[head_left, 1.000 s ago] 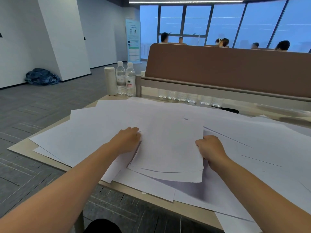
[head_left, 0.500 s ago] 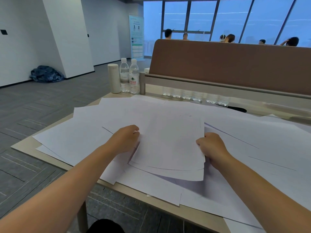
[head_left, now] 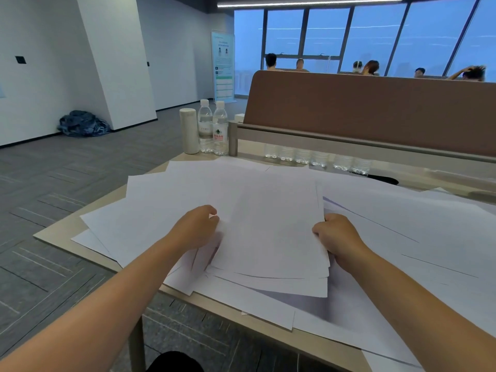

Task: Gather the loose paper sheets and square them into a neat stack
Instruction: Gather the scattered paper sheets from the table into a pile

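Several white paper sheets lie spread over the light wooden desk (head_left: 61, 232). In the middle a small bundle of sheets (head_left: 271, 232) is lifted a little, its near edges fanned and uneven. My left hand (head_left: 197, 228) grips the bundle's left edge with curled fingers. My right hand (head_left: 336, 236) grips its right edge the same way. More loose sheets (head_left: 418, 232) cover the desk to the right, others (head_left: 150, 208) fan out to the left, and some hang over the near edge.
A white cylinder (head_left: 188, 131) and two water bottles (head_left: 213, 127) stand at the desk's far left corner. A brown partition (head_left: 370, 108) with a rail runs along the back, with several bottle bases below it. People sit beyond it.
Both hands have drawn the bundle's sides closer together and raised it slightly; the top sheets sit more aligned than a second ago.
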Motion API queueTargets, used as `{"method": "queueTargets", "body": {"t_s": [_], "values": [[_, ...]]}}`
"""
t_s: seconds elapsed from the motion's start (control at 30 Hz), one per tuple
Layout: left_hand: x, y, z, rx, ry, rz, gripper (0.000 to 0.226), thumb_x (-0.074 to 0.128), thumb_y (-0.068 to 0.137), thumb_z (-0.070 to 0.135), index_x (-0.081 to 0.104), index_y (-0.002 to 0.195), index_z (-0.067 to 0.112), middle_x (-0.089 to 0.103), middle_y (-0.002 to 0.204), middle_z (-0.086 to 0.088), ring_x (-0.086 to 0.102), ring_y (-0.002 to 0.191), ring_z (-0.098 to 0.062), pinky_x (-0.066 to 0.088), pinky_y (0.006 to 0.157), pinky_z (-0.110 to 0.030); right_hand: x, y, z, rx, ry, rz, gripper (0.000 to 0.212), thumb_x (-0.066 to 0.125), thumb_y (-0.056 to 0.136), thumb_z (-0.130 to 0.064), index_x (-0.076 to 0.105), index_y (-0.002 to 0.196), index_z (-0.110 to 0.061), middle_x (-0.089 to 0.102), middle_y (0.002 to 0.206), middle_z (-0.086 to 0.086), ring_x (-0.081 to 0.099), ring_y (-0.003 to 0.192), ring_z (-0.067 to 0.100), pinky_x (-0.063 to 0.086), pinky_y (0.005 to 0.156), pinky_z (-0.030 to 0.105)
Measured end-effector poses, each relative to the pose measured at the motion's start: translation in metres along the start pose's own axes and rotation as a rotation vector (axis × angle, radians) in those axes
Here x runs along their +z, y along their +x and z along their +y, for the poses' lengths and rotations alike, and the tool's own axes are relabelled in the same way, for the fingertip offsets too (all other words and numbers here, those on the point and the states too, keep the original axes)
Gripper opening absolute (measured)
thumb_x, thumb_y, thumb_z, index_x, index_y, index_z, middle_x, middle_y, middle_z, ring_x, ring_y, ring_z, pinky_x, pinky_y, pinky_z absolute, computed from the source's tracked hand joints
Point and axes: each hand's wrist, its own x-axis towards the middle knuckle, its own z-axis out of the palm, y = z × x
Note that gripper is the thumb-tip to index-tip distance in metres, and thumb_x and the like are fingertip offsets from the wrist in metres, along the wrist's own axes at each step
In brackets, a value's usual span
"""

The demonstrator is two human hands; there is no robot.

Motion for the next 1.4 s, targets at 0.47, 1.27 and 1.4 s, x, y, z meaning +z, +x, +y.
{"method": "queueTargets", "body": {"t_s": [0.47,1.27,1.4], "values": [[-0.007,-0.008,0.007,-0.055,-0.373,0.047,0.025,0.045,0.098,0.014,0.068,0.107,0.016,0.062,0.107,0.002,0.058,0.098,-0.021,0.045,0.086,-0.029,0.021,-0.002,-0.010,-0.010,0.040,-0.065,0.015,0.053,0.084,0.000,0.067,0.086,-0.003,0.070,0.082,0.009,0.059,0.067,0.025,0.040,0.057,0.025],[-0.047,-0.036,-0.051,-0.089,-0.154,0.055,0.036,0.039,0.104,0.024,0.053,0.135,0.014,0.053,0.141,-0.003,0.049,0.126,-0.021,0.032,0.094,-0.024,0.072,-0.009,-0.048,-0.153,-0.055,-0.120,0.023,0.053,0.082,0.004,0.068,0.082,-0.014,0.071,0.092,0.010,0.067,0.087,0.031,0.052,0.076,0.034],[-0.058,-0.037,-0.068,-0.164,-0.102,0.132,0.036,0.042,0.103,0.026,0.056,0.133,0.013,0.054,0.140,-0.005,0.051,0.125,-0.024,0.036,0.093,-0.027,0.084,-0.009,-0.056,-0.174,-0.091,-0.138,0.021,0.052,0.080,0.003,0.069,0.087,-0.007,0.071,0.090,0.011,0.066,0.084,0.032,0.047,0.068,0.031]]}}
